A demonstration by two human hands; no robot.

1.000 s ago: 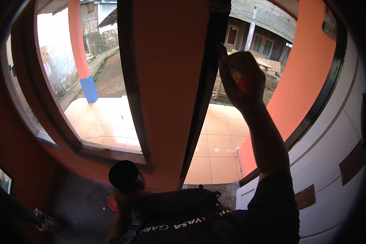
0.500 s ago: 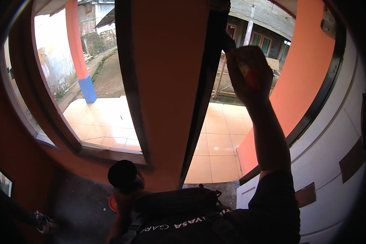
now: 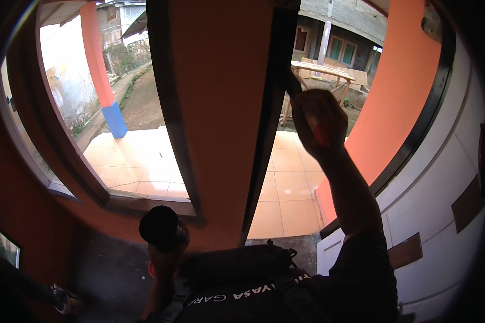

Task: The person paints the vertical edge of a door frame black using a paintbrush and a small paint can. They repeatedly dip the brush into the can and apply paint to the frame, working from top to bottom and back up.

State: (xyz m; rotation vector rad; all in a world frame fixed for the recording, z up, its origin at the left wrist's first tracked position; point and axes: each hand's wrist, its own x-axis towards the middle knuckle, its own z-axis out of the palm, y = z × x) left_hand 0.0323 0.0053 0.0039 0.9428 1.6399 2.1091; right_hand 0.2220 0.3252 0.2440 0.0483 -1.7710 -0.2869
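Note:
My right hand (image 3: 322,121) is raised and closed around a paintbrush (image 3: 319,132), whose handle has a red end. The dark bristles (image 3: 292,83) meet the black door frame (image 3: 283,59), a narrow upright beside the orange wall section. Low in front of my body, my left hand (image 3: 164,260) grips a cup-like container (image 3: 160,226) with a round, black opening. Its contents are too dark to make out. A bit of something red (image 3: 151,269) shows beside that hand.
An orange wall strip (image 3: 218,107) stands between the window opening with its dark sill (image 3: 151,207) and the doorway. Pale tiles (image 3: 285,188) lie outside. At right is a white door (image 3: 415,215) with brown patches. A black bag (image 3: 237,269) hangs on my chest.
My right hand has moved down along the door frame with the paintbrush, and slightly left. My left hand and its container have shifted slightly up and left.

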